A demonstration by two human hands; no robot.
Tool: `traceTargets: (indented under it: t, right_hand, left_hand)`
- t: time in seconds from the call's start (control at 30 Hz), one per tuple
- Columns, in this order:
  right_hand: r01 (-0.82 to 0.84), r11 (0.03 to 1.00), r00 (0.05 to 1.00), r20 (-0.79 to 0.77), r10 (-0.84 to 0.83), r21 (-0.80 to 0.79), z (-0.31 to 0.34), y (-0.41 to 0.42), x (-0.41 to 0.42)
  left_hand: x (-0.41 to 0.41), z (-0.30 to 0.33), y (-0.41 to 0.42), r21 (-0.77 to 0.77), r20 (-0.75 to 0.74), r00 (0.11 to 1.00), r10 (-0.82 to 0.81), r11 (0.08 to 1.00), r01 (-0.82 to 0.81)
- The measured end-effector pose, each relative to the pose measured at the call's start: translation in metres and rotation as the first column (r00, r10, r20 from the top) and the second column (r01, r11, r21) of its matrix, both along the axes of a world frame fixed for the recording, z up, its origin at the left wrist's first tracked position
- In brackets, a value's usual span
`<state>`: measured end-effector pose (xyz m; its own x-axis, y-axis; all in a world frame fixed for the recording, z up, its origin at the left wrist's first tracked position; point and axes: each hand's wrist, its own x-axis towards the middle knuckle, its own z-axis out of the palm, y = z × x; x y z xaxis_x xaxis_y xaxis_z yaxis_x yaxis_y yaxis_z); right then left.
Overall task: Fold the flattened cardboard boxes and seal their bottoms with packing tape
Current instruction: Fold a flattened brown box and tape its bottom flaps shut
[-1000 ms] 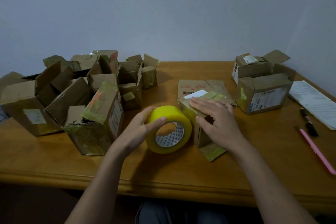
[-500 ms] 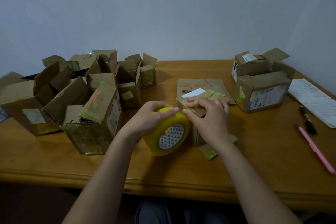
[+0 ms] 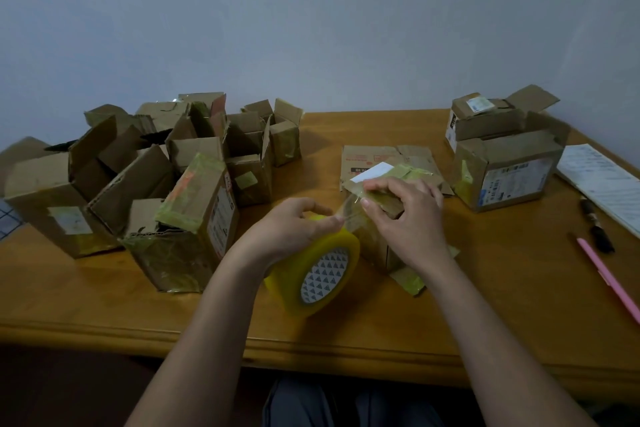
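A small folded cardboard box [image 3: 384,246] stands at the table's middle, its taped top face up and a white label near the far edge. My right hand [image 3: 407,218] rests on that top and pinches the free end of the tape against it. A yellow roll of packing tape [image 3: 317,274] sits just left of the box, tilted, with a short clear strip stretched from it to the box. My left hand [image 3: 289,230] grips the roll from above. A flattened box [image 3: 388,156] lies behind the folded one.
A heap of folded taped boxes [image 3: 149,180] fills the table's left half. Two stacked boxes [image 3: 502,156] stand at the right rear. Papers [image 3: 602,184], a black marker [image 3: 597,227] and a pink pen [image 3: 609,282] lie by the right edge of the wooden table [image 3: 104,302].
My right hand went from flat on the box top to pinching the tape end there. My left hand moved onto the roll's top, and the roll tipped and slid toward me, drawing out tape.
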<state>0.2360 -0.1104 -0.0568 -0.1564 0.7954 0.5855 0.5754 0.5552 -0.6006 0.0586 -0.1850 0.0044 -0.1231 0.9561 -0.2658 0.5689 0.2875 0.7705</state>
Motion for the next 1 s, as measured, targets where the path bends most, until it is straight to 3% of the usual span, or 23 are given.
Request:
traceTargets:
  t: [0.17, 0.4, 0.57, 0.7, 0.8, 0.87, 0.93, 1.0]
  right_hand:
    - [0.064, 0.997, 0.998, -0.008, -0.064, -0.045, 0.0, 0.004, -0.003]
    - [-0.027, 0.999, 0.998, -0.053, 0.025, -0.036, 0.004, 0.005, 0.004]
    - [-0.017, 1.0, 0.998, -0.058, 0.017, -0.006, 0.0, 0.005, 0.0]
    - [-0.008, 1.0, 0.998, -0.054, 0.007, -0.024, -0.002, 0.005, -0.001]
    - [-0.131, 0.985, 0.989, -0.082, 0.122, -0.108, 0.01, -0.001, 0.012]
    - [-0.195, 0.971, 0.966, -0.2, 0.165, -0.14, 0.017, -0.009, 0.033]
    - [-0.066, 0.992, 0.956, -0.291, 0.031, -0.112, 0.017, -0.015, 0.063]
    - [0.214, 0.964, 0.94, -0.237, -0.247, -0.155, 0.01, -0.018, 0.101]
  left_hand:
    - [-0.002, 0.007, 0.004, -0.026, 0.019, 1.0, 0.009, 1.0, -0.009]
    - [0.008, 0.011, 0.015, -0.075, -0.135, 0.99, -0.049, 0.996, 0.039]
    - [0.01, 0.01, 0.018, -0.066, -0.137, 0.983, -0.122, 0.991, 0.113]
    - [0.013, 0.005, 0.019, 0.029, -0.031, 0.995, -0.1, 0.995, 0.101]
    - [0.016, 0.006, 0.021, 0.048, -0.037, 0.995, -0.094, 0.994, 0.096]
    - [0.02, 0.007, 0.023, 0.052, -0.061, 0.996, -0.073, 0.996, 0.076]
    - [0.021, 0.008, 0.024, 0.044, -0.097, 0.993, -0.06, 0.997, 0.065]
    - [0.02, 0.008, 0.025, 0.04, -0.113, 0.992, -0.049, 0.998, 0.054]
